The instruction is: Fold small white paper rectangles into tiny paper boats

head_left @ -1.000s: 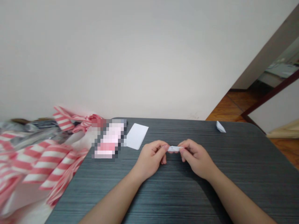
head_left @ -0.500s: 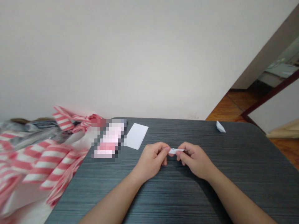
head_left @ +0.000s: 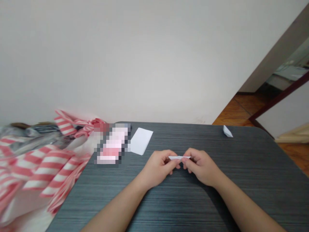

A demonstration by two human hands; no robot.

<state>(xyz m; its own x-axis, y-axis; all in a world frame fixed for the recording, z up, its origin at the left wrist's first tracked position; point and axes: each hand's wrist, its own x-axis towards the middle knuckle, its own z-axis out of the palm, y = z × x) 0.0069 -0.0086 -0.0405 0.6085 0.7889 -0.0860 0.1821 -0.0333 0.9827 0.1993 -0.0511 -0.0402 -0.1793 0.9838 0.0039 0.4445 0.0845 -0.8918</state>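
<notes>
Soft even indoor light, faint shadow on dark tabletop (head_left: 241, 167), bowed edges, striped cloth (head_left: 45, 167) blurred

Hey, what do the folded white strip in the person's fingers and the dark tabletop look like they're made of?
The strip looks like plain white paper: matte, thin, and sharply creased. The tabletop seems to be laminate or veneer with a low sheen and fine grey wood-like streaks, though this view can't settle which.

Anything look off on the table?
Yes: the pink-and-white object on the table, beside the white paper sheet, is pixelated, so it cannot be identified. Striped cloth also bunches beside the table's left edge.
</notes>
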